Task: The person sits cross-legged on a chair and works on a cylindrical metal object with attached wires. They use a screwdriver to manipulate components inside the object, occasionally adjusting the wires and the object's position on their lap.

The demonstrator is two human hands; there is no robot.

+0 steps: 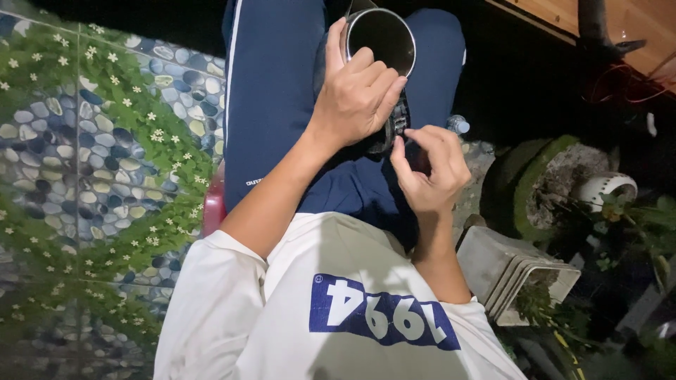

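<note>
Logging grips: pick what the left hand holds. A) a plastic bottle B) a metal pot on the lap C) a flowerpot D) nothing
B: the left hand wraps the rim of the metal pot resting on the lap, while the right hand pinches at its lower side.

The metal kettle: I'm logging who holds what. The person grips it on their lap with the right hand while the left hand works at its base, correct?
Not quite: the hands are swapped. In the head view the left hand grips the metal kettle on the lap, and the right hand works with pinched fingers at its base.
</note>
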